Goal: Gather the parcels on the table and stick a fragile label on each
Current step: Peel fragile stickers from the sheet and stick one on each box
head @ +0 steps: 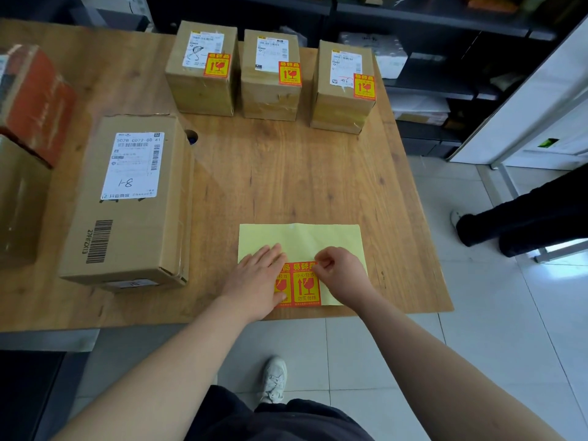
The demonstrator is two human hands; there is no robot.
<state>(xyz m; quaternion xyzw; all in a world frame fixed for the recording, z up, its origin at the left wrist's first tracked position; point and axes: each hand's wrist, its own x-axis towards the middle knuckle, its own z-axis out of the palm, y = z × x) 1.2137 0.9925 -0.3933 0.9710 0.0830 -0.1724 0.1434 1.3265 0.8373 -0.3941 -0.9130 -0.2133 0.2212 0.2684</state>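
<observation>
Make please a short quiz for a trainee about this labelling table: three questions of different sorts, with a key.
1. How many small boxes at the far side carry a fragile label? A) one B) two C) three
2. True or false: the large box already carries one too.
3. Fill in: the left hand presses flat on the yellow sheet, while the right hand pinches the corner of a red ____ on it.
Key: 1 C; 2 false; 3 label.
</observation>
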